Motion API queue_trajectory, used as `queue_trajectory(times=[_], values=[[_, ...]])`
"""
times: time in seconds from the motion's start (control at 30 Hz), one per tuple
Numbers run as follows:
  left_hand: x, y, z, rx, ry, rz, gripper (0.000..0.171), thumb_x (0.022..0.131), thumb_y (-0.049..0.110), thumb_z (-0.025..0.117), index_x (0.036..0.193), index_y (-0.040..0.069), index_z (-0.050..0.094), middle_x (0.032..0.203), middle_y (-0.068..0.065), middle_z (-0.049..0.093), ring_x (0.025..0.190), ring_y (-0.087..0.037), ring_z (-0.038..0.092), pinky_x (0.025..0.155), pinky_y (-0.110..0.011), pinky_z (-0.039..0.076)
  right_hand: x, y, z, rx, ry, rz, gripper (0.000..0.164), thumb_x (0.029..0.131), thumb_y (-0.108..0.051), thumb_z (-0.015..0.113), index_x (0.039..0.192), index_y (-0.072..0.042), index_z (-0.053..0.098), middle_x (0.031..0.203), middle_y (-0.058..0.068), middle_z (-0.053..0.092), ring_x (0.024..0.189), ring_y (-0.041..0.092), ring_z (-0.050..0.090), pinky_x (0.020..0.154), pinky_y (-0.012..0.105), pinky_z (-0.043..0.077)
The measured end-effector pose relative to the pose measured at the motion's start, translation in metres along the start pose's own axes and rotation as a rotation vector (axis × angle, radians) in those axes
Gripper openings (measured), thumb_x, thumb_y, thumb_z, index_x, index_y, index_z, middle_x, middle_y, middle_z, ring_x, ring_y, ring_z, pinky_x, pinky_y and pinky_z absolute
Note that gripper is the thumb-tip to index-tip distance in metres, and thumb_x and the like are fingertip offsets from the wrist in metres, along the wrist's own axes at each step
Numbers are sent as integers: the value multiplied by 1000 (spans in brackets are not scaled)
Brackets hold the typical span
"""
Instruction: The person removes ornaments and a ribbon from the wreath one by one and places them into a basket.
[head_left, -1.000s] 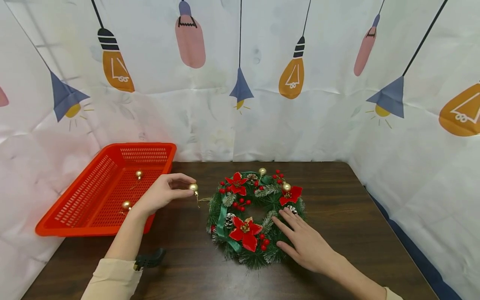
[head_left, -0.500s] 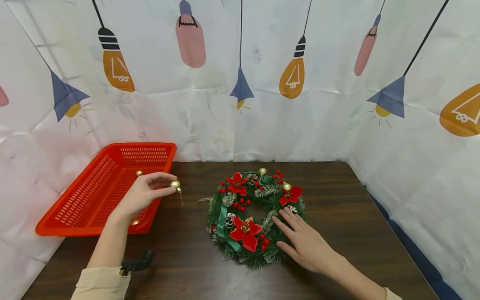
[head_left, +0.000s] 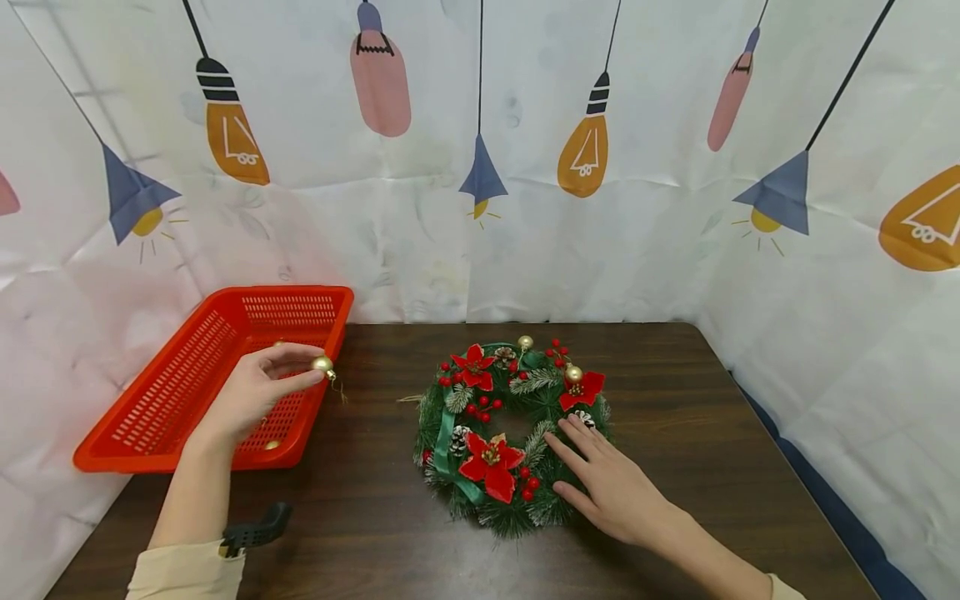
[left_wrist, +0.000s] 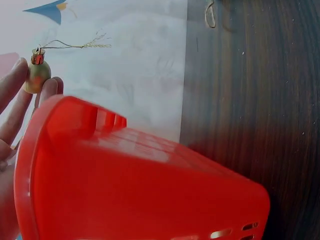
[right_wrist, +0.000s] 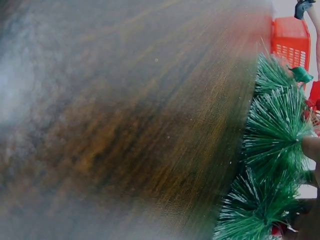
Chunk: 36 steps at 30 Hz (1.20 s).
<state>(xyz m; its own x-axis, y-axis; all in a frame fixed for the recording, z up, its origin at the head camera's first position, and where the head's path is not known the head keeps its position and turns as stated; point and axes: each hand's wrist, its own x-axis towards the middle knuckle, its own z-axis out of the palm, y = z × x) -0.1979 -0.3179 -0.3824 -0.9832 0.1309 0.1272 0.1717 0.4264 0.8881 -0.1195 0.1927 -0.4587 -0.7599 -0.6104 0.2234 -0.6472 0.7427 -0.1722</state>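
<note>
Between thumb and fingers my left hand (head_left: pixel 258 385) pinches a small gold bauble (head_left: pixel 322 364), with a thin gold string trailing from its cap. In the head view this hand is over the right side of a red plastic basket (head_left: pixel 161 396); the left wrist view shows the bauble (left_wrist: pixel 38 77) just past the basket's rim (left_wrist: pixel 30 150). My right hand (head_left: pixel 611 483) rests with spread fingers on the right front of a green Christmas wreath (head_left: pixel 510 521). Red poinsettias (head_left: pixel 491 467), berries, pinecones, a green ribbon and two gold baubles (head_left: pixel 573 374) decorate the wreath.
More gold baubles lie in the basket, mostly hidden by the left hand; one (head_left: pixel 272 445) shows near its front wall. A dark wooden table (head_left: pixel 420 550) carries everything. Behind hangs a white curtain (head_left: pixel 420 250) printed with lamps. A black strap (head_left: pixel 258 529) is on the left wrist.
My left hand has moved left with the gold bauble, away from the wreath and over the basket's right side. The right hand and the wreath have stayed in place.
</note>
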Motion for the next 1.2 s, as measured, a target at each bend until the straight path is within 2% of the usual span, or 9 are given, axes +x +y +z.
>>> queue_trajectory(times=[0.1,0.27,0.3,0.37,0.5,0.53,0.7,0.93,1.2], values=[[-1,0,-4,-18,3,5,41,96,25,76,131,6,66,118,-3,72,103,-14,68,85,-26,57,0,0,0,-6,9,-4,65,105,-45,56,158,-10,41,161,19,36,151,37,26,115,56,32],[-2,-4,-10,5,3,1,41,97,27,74,132,7,65,118,0,72,103,-12,68,84,-27,58,0,0,0,0,-9,9,65,105,-46,57,158,-11,41,162,18,35,151,37,26,115,55,32],[-2,-5,-11,11,6,-6,42,98,28,74,132,7,65,118,0,72,102,-12,68,78,-26,58,0,0,0,4,-17,13,65,105,-46,56,159,-12,41,162,18,34,152,36,25,116,54,31],[-2,-6,-14,23,15,-15,42,98,30,73,132,8,65,118,0,72,103,-11,68,78,-25,57,0,0,0,11,-27,18,66,105,-46,55,159,-12,40,163,18,33,152,35,24,117,54,30],[-3,-7,-21,41,31,-29,43,98,32,73,133,9,65,119,1,71,105,-8,67,78,-20,54,0,1,1,16,-42,29,66,106,-48,54,160,-13,38,164,17,31,153,33,21,118,53,28],[-3,-8,-22,44,36,-27,43,98,32,73,134,9,65,119,2,71,106,-7,67,85,-19,53,0,1,1,16,-44,29,67,106,-48,54,160,-13,38,164,16,31,154,33,21,118,53,28],[-4,-12,-33,12,68,-40,43,98,27,73,135,7,64,118,5,71,104,-5,67,84,-16,52,1,1,1,7,-41,22,67,105,-48,55,160,-13,38,164,16,31,154,33,21,118,52,28],[-10,-22,-49,-54,100,-86,43,98,20,72,138,5,62,117,12,69,103,-2,65,83,-13,51,0,1,1,-2,-25,9,66,105,-47,56,159,-12,40,163,17,33,153,34,23,117,53,30],[-19,-28,-64,-23,126,-150,47,100,26,71,142,10,59,118,17,65,107,-1,58,82,-12,48,1,2,1,-27,25,-21,66,104,-45,60,157,-9,43,161,18,37,150,37,28,114,55,34]])
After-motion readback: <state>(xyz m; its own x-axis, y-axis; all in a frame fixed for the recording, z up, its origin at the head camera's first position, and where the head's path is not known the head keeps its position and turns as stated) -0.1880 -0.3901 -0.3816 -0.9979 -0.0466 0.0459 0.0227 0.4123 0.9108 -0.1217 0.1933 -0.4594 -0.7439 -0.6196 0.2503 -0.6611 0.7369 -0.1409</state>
